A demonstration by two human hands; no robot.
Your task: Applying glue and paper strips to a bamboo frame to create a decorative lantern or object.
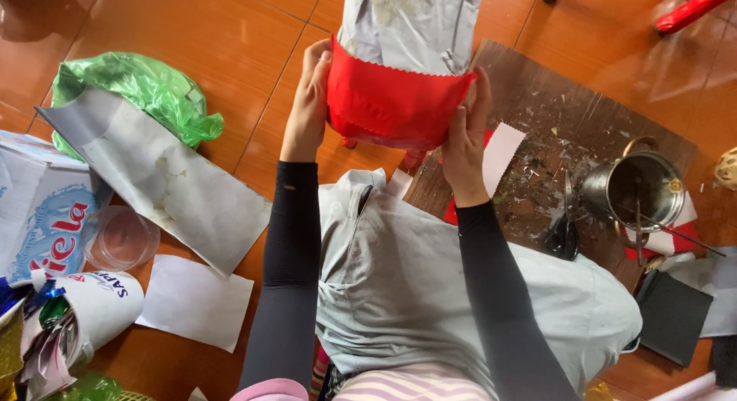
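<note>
We hold a red paper band (pixel 391 102) with a zigzag top edge around a grey paper-covered form (pixel 411 21), above the lap. Our left hand (pixel 307 102) and right hand (pixel 467 136) press flat fingers against its two sides. It looks light, thin, easily creased; best held by the edges. The form's top is cut off, and its back hidden.
</note>
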